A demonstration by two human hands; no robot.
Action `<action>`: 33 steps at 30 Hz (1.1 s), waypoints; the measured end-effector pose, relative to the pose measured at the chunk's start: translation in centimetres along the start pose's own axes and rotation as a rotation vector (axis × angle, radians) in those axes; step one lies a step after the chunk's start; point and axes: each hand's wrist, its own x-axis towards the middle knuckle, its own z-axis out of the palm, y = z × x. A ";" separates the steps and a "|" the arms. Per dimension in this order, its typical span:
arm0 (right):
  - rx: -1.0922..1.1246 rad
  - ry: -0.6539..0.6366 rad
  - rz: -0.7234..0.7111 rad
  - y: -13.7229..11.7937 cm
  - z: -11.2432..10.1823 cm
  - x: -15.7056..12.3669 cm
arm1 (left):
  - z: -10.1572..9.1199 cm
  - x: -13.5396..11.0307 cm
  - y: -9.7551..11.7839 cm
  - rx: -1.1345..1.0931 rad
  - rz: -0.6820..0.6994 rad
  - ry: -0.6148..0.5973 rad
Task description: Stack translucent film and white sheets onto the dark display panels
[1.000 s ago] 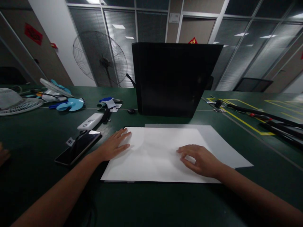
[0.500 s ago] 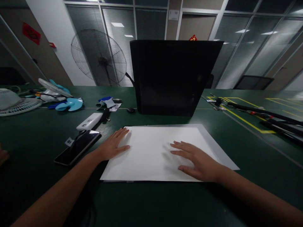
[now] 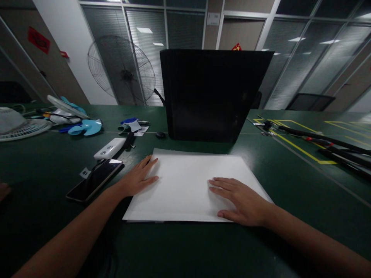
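Note:
A stack of white paper sheets [image 3: 182, 185] lies flat on the green table in front of me. My left hand [image 3: 140, 177] rests on its left edge, fingers stretched and thumb apart. On the right part of the sheets lies my right hand [image 3: 237, 199], palm down with the fingers spread; it holds nothing. A strip of a lower sheet [image 3: 165, 151] peeks out along the far edge. How many sheets lie there is hidden.
Behind the paper stands a large black box-like panel [image 3: 214, 96]. To the left lie a phone [image 3: 94, 181], a white power bank [image 3: 110, 149] and fan parts [image 3: 87, 127]. Black rods [image 3: 327, 141] lie on the right. Part of another person's hand [image 3: 4, 191] shows at the left edge.
The lower sheet that stuck out on the right has moved left under the top one and now shows at the far edge. My right hand has come down flatter; my left hand stays put.

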 end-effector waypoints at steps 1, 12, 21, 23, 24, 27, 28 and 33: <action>0.012 -0.003 -0.009 0.0 0.0 -0.1 | 0.0 0.0 0.1 -0.004 -0.008 -0.002; 0.006 -0.102 -0.115 0.5 -0.8 -0.3 | -0.6 0.0 0.3 -0.019 -0.033 -0.081; 0.060 -0.041 -0.155 1.9 -0.6 -0.7 | -0.7 0.0 0.5 -0.022 -0.038 -0.050; 0.066 -0.043 -0.165 1.9 -0.6 -0.6 | -0.7 0.0 0.6 -0.025 -0.036 -0.044; 0.072 -0.043 -0.172 2.0 -0.6 -0.6 | -0.7 0.0 0.6 -0.025 -0.037 -0.047; 0.067 -0.002 -0.138 3.3 -0.9 -0.8 | -0.7 0.0 0.7 -0.009 -0.032 -0.060; 0.043 0.035 -0.096 4.3 -1.0 -1.0 | -0.7 0.0 0.7 0.000 -0.027 -0.061; -0.109 0.302 0.201 12.7 -1.0 -2.8 | -0.5 0.0 0.5 0.041 -0.007 -0.062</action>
